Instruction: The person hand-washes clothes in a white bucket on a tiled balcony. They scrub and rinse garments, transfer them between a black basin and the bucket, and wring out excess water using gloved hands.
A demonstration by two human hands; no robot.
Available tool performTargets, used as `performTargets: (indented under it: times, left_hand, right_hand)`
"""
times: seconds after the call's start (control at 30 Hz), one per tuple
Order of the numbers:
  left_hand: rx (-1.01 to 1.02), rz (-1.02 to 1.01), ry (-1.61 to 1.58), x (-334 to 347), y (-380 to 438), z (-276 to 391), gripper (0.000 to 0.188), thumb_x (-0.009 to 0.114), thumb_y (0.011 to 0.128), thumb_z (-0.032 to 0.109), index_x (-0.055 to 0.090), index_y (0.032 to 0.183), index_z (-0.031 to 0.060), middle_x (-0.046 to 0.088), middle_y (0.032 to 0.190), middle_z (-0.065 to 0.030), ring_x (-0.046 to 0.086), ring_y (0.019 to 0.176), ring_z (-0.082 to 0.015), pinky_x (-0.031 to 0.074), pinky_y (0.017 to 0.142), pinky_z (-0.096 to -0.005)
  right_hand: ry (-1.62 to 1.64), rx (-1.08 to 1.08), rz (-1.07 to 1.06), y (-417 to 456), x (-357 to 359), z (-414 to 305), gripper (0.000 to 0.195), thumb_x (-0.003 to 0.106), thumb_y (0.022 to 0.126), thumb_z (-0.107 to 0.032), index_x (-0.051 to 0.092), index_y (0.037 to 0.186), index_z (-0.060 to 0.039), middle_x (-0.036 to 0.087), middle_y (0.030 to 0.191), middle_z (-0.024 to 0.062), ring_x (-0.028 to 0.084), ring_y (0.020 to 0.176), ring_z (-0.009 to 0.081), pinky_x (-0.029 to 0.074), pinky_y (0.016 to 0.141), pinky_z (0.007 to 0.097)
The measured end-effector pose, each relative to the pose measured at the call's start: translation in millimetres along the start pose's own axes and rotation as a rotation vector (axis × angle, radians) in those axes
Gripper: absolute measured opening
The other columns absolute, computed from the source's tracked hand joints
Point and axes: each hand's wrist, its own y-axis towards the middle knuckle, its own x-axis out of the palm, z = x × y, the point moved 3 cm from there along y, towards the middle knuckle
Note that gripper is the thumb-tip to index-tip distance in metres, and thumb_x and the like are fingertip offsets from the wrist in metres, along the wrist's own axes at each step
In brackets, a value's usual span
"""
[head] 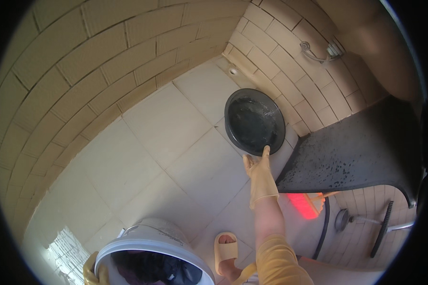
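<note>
A yellow rubber glove covers my right hand (259,166), which reaches out to the near rim of a round black basin (253,117). One digit hooks over that rim, while the other fingers show just outside it. The basin has pale smears inside and is close to the brick-patterned wall. At the lower left, my gloved left hand (96,271) grips the rim of a white plastic bucket (153,245). Tilted towards me, the bucket holds dark cloth-like contents (153,267). Most of the left hand's fingers are hidden by the bucket or cut off by the picture's edge.
Pale floor tiles (171,124) run to brick-patterned walls (103,60), with a drain hole (232,71) in the corner. A dark wet slab (342,153) juts in at right. Below it are a bright red-orange broom (306,206) and a black hose (321,231). My sandalled foot (226,249) is near the bucket.
</note>
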Motion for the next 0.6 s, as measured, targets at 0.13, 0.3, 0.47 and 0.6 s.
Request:
performTargets:
  times: [0.13, 0.3, 0.47, 0.6]
  left_hand:
    - [-0.046, -0.01, 0.152, -0.4, 2.6, 4.6, 0.044, 0.055, 0.098, 0.016, 0.047, 0.137, -0.0029, 0.055, 0.13, -0.023, 0.053, 0.12, -0.033, 0.042, 0.103, -0.0398]
    - [-0.077, 0.015, 0.157, -3.0, 0.5, -4.6, 0.047, 0.056, 0.097, 0.019, 0.047, 0.138, -0.0028, 0.055, 0.131, -0.023, 0.052, 0.121, -0.0329, 0.041, 0.104, -0.0405]
    - [-0.191, 0.025, -0.048, 6.7, -0.4, 10.1, 0.048, 0.056, 0.098, 0.02, 0.046, 0.138, -0.003, 0.055, 0.131, -0.022, 0.052, 0.121, -0.0323, 0.041, 0.104, -0.0403]
    - [-0.227, 0.017, 0.09, 6.7, 1.1, 21.2, 0.048, 0.057, 0.098, 0.021, 0.046, 0.138, -0.003, 0.055, 0.131, -0.0226, 0.053, 0.121, -0.0325, 0.042, 0.104, -0.0396]
  right_hand:
    - [-0.07, 0.02, -0.032, 46.6, -8.3, 0.6, 0.06, 0.072, 0.082, -0.055, 0.06, 0.117, -0.0065, 0.064, 0.115, 0.0122, 0.064, 0.1, 0.0282, 0.061, 0.069, 0.0358]
    - [0.086, 0.051, -0.012, 81.1, -6.0, 6.8, 0.03, 0.063, 0.091, -0.024, 0.062, 0.11, -0.0011, 0.066, 0.111, 0.0142, 0.065, 0.098, 0.0302, 0.062, 0.072, 0.0355]
    - [0.161, 0.087, 0.052, 92.3, 1.4, 1.3, 0.021, 0.06, 0.09, -0.013, 0.062, 0.105, 0.0012, 0.067, 0.11, 0.0136, 0.065, 0.099, 0.0291, 0.062, 0.078, 0.0361]
    - [0.133, 0.04, 0.032, 93.1, 0.8, 4.4, 0.022, 0.059, 0.091, -0.014, 0.062, 0.105, 0.0024, 0.066, 0.111, 0.0138, 0.065, 0.102, 0.0282, 0.061, 0.08, 0.0363]
